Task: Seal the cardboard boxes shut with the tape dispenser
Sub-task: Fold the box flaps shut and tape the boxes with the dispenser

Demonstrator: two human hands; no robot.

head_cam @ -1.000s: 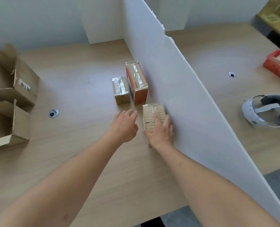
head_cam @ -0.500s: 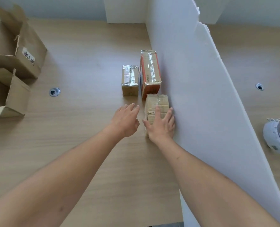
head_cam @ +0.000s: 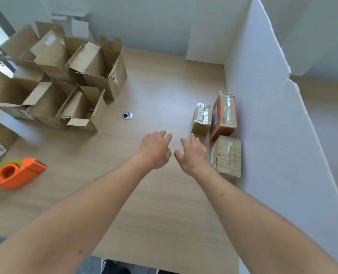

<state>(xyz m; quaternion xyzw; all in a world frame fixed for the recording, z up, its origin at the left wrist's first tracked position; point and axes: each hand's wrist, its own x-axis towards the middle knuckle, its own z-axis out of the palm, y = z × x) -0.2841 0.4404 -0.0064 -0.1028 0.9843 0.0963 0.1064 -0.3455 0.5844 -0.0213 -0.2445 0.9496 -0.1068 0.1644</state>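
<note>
Two bare forearms reach in from the lower edge, uncovered to the frame's edge, with no sleeve in sight. The left hand (head_cam: 155, 151) and the right hand (head_cam: 193, 155) are bare too, showing short fingernails and no visible ring, watch, glove or wristband.

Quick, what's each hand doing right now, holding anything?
Left hand: open, fingers spread, holding nothing.
Right hand: open, fingers spread, holding nothing.
</note>
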